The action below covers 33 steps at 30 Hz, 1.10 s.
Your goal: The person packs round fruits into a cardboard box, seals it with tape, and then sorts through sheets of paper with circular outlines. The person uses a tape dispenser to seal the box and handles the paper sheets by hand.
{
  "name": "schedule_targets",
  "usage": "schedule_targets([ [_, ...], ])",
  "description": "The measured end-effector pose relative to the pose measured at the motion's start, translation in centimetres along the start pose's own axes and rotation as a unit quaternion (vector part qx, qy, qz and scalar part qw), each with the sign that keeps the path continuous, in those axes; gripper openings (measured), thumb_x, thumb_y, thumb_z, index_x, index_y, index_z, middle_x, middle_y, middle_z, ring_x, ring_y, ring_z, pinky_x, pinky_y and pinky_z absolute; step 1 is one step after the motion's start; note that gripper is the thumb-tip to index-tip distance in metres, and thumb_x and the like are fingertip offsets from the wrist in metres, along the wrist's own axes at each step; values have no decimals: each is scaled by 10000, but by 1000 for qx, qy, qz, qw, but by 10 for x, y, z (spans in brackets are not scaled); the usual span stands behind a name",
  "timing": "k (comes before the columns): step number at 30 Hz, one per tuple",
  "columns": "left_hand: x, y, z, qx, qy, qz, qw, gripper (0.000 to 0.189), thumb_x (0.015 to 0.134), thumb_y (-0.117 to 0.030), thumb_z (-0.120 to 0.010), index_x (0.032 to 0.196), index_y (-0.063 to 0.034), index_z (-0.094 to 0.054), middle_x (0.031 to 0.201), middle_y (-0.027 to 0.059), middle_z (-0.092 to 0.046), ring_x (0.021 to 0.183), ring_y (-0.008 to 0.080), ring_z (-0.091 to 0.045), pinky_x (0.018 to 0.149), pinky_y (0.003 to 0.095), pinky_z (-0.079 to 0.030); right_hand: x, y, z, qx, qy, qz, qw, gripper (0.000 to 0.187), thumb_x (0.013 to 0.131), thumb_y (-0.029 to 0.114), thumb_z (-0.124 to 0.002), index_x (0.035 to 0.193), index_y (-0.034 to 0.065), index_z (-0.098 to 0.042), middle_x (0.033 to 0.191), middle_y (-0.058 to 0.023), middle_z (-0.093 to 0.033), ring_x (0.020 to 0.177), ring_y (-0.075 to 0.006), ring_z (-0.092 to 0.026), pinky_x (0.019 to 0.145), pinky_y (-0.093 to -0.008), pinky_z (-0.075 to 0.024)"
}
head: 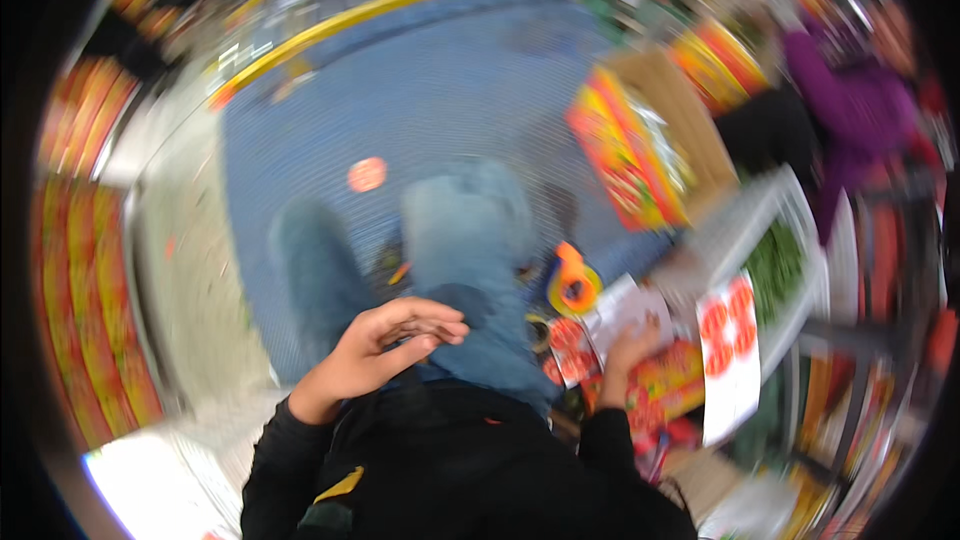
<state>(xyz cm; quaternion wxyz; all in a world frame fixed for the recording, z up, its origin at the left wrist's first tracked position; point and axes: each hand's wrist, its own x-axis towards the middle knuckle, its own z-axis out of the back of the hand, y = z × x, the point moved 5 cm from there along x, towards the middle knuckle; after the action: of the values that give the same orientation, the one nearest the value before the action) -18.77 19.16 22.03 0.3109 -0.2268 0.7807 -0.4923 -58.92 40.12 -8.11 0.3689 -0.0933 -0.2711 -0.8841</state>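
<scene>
My left hand [394, 341] hovers over my jeans with nothing in it, its fingers loosely curved and the thumb apart. To the right, my right hand [631, 345] rests at a white sheet [611, 311]; blur hides whether its fingers grip it. Beside that sheet lies a smaller sheet of round red stickers [572, 349]. A white sheet with several round red stickers [726, 334] is farther right. Just beyond my right hand sits an orange tape dispenser [574, 281]. Under and beside that hand is a red and yellow printed carton [671, 382].
An open printed carton [626, 154] with shiny wrapping inside stands ahead right. Near it is a white crate [806, 195] of green produce. One round red sticker [367, 175] lies on the blue mat [450, 90]. A person in purple [855, 105] is at right. Cartons [94, 307] are stacked left.
</scene>
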Motion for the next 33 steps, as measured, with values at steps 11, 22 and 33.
schedule_targets([
  [11,-199,80,12,-54,-392,-62,916,455,996,-239,-640,646,-87,-391,596,-83,-352,570,10,-318,516,254,-283,181,345,25,486,57,221,844,267,1017,64,-475,1145,-60,-674,990,-139,-703,879,-214,-665,795,-340,-558],
  [22,-287,125,-14,-82,-473,-95,872,192,998,-202,-627,884,-50,-601,669,-58,-534,659,14,-516,589,205,-413,210,598,232,423,207,593,653,291,1033,40,-392,1195,-68,-607,1076,-164,-645,883,-211,-651,845,-314,-537],
  [33,-469,476,97,-88,-821,89,558,245,888,-117,-656,1104,0,-658,923,54,-690,857,131,-651,796,290,-529,-1,516,134,360,524,341,692,183,1002,66,-559,1134,-36,-634,757,-101,-656,540,-119,-563,529,-234,-478],
])
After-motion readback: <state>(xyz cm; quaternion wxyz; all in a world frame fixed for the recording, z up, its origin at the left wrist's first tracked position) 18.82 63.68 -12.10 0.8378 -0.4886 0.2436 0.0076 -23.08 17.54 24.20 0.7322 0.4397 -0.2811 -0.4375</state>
